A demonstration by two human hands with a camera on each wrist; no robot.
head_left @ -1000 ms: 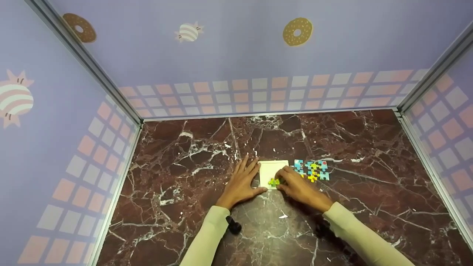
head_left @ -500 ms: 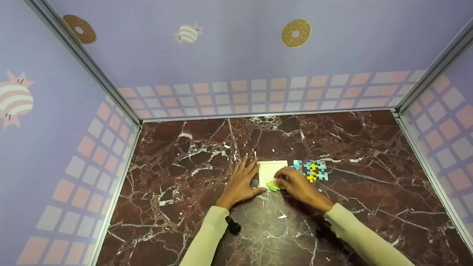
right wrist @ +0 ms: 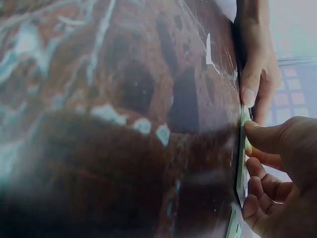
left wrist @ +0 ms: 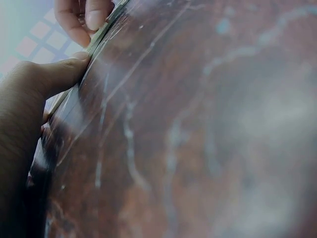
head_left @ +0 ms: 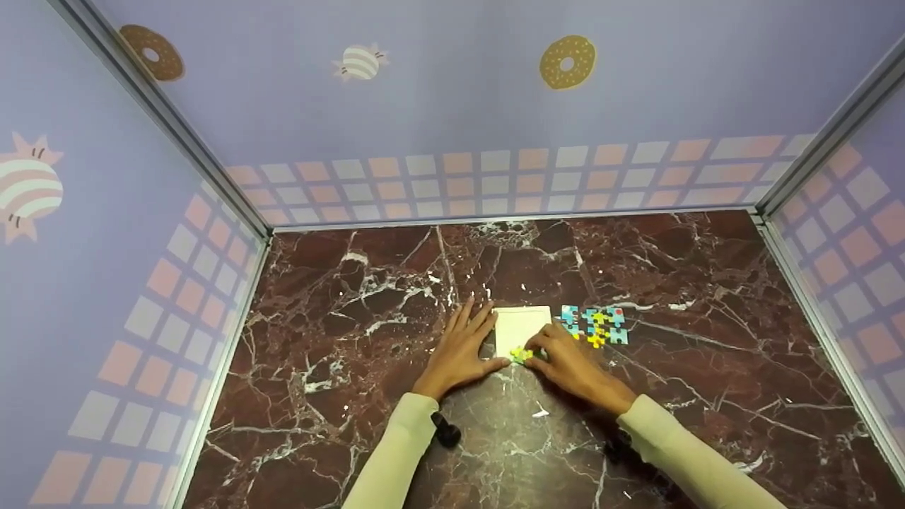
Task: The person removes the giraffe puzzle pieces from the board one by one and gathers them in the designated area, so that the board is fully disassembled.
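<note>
A pale cream square puzzle tray [head_left: 516, 329] with a raised rim lies flat on the table. My left hand [head_left: 456, 353] rests along its left side, fingers straight and spread, the thumb at its near left corner. In the left wrist view that thumb [left wrist: 74, 67] touches the tray's edge. At the tray's near edge, my right hand [head_left: 569, 360] pinches a yellow-green jigsaw piece [head_left: 521, 355] between thumb and fingers. The right wrist view shows the right thumb [right wrist: 267, 136] over the tray's edge; the piece is mostly hidden there.
Several blue and yellow jigsaw pieces [head_left: 608, 325] lie right of the tray, partly behind my right hand. The dark red marbled table [head_left: 353, 318] is bounded by purple walls [head_left: 452, 106] at the back and both sides. White marks dot the tabletop.
My right hand has brought the yellow-green piece slightly left and nearer, to the tray's near edge. Its fingers lifted a little, then came down again. My left hand has stayed put.
</note>
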